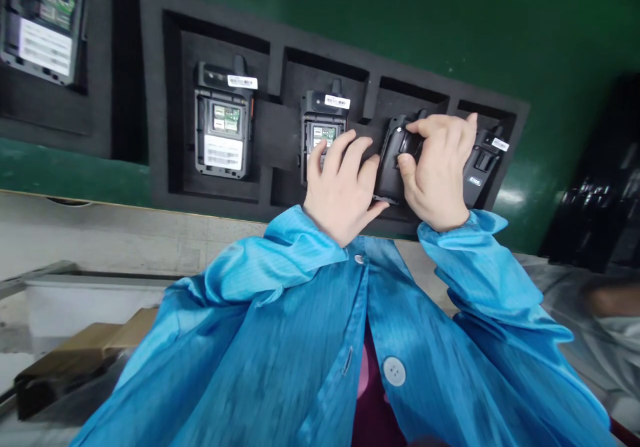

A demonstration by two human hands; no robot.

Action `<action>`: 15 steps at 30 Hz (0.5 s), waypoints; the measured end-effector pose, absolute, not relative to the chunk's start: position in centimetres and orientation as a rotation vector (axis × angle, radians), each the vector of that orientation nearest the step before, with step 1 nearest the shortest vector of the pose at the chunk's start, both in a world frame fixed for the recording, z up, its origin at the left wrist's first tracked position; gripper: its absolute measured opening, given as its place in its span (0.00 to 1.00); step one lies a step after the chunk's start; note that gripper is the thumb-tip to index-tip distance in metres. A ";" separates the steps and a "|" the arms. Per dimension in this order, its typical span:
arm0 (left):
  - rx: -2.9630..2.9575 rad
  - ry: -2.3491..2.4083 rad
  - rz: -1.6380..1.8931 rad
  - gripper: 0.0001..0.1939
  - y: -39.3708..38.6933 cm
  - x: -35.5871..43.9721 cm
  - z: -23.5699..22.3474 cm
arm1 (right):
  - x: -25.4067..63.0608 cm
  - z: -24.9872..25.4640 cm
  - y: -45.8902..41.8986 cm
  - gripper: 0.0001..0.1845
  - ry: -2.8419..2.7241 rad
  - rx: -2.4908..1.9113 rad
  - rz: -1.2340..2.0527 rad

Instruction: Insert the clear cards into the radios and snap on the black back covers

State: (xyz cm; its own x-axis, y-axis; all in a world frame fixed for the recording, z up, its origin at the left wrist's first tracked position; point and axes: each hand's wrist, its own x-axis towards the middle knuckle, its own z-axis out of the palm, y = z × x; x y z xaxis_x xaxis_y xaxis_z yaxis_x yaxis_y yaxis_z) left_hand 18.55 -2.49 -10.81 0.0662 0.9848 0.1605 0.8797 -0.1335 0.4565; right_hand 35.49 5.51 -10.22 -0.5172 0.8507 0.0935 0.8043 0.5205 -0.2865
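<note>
A black foam tray [160, 100] with several pockets lies on a green surface. Each pocket holds a black handheld device. The leftmost device [223, 130] and the second device [320, 123] lie with open backs showing circuit boards and white labels. My left hand [340, 183] rests flat, fingers spread, on the lower part of the second device and steadies the third device [393, 167] with its thumb. My right hand [437, 167] curls over the third device's back, fingers and thumb pressing a black cover onto it. A fourth device [483, 163] sits just right of it.
Another foam tray with an open-backed device [43, 23] lies at the top left. A dark stack [597, 187] stands at the right. My blue sleeves and coat [310, 340] fill the foreground. A cardboard piece [75, 357] sits at the lower left.
</note>
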 end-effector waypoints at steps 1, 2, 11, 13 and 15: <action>2.101 1.893 0.641 0.27 -2.5 18.6 -10.8 | 35.5 -10.2 5.4 0.26 -2.536 -1.410 0.303; 2.100 1.894 0.642 0.27 -2.5 18.6 -10.8 | 35.5 -10.1 5.4 0.26 -2.534 -1.411 0.290; 2.090 1.874 0.614 0.29 -2.6 18.5 -10.6 | 35.0 -10.6 4.6 0.20 -2.524 -1.410 0.085; 2.061 1.858 0.598 0.29 -2.6 18.4 -10.4 | 34.8 -10.6 4.3 0.18 -2.496 -1.401 0.124; 2.041 1.846 0.583 0.29 -2.6 18.4 -10.2 | 34.7 -10.6 4.1 0.17 -2.463 -1.402 0.229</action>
